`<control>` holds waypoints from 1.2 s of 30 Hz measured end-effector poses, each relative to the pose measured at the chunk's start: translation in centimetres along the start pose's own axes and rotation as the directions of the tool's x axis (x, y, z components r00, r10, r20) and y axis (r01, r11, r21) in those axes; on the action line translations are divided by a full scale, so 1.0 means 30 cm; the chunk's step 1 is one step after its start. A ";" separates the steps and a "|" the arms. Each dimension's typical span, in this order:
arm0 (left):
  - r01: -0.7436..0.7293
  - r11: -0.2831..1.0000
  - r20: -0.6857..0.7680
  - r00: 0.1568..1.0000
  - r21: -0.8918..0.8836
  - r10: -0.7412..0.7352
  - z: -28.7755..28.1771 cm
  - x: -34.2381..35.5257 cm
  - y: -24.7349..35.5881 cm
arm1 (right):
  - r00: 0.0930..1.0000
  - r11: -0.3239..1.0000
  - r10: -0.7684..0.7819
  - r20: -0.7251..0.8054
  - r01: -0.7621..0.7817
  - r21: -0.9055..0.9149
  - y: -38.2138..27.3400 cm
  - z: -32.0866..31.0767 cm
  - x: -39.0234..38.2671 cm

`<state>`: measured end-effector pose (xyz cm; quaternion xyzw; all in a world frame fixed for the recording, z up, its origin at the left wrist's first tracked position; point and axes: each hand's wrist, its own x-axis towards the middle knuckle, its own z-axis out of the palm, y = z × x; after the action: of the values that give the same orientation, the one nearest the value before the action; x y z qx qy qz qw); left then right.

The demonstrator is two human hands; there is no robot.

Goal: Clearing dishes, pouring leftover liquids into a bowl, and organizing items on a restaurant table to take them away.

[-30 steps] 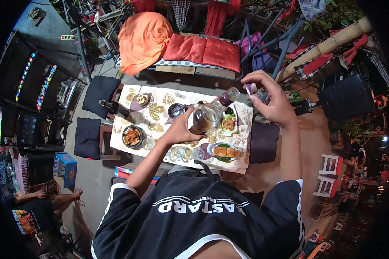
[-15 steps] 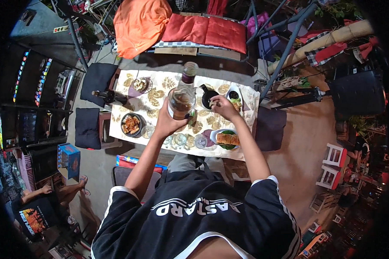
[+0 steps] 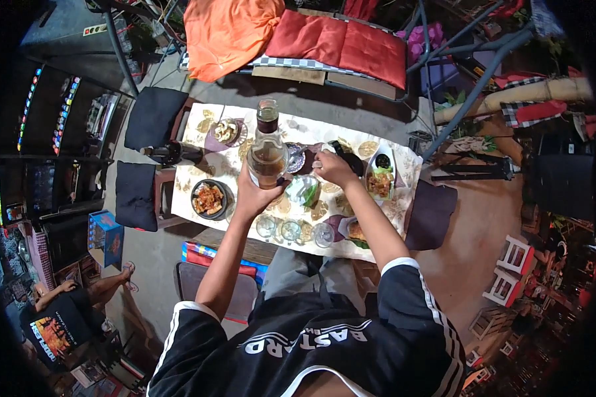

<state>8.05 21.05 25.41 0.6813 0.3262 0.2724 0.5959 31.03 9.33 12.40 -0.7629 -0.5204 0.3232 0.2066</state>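
My left hand point(image 3: 253, 198) is wrapped round a clear glass bottle point(image 3: 267, 155) holding amber liquid, upright above the table. My right hand point(image 3: 338, 170) is closed, with fingers curled together beside a black dish point(image 3: 352, 159). Whatever those fingers hold, if anything, is too small to make out. Between the hands lie a mound of white food with a green leaf point(image 3: 302, 191) and a small patterned bowl point(image 3: 295, 159). Several glasses point(image 3: 290, 231) stand along the near edge. A white oval dish point(image 3: 382, 173) with food and dark sauce sits to the right.
The table point(image 3: 251, 221) has a patterned cloth. On its left are a black bowl of food point(image 3: 208, 200), a small plate point(image 3: 226, 132) and a dark bottle point(image 3: 172, 153). Dark cushioned stools point(image 3: 136, 197) flank it; a red-cushioned bench point(image 3: 338, 49) stands beyond. Someone sits at lower left point(image 3: 56, 321).
The bottle and my left hand have shifted slightly left. My right hand has moved slightly left and its fingers are curled. The view has turned a little, uncovering the white mound and patterned bowl.
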 end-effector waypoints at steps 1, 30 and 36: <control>-0.044 0.996 -0.011 0.999 0.074 0.045 -0.017 0.013 -0.030 | 0.998 0.997 -0.059 0.007 0.059 -0.047 -0.001 0.005 0.033; 0.044 0.998 0.003 0.999 0.043 -0.044 -0.076 0.037 -0.047 | 0.887 0.963 0.213 0.409 -0.120 -0.240 -0.174 -0.096 0.164; 0.041 0.999 0.018 0.999 0.011 -0.041 -0.050 -0.052 0.057 | 0.948 0.975 -0.095 0.303 0.149 -0.162 -0.162 -0.178 -0.038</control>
<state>6.12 20.67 27.34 0.6801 0.3362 0.2521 0.6007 31.30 10.20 19.65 -0.6885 -0.6190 0.3701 0.0762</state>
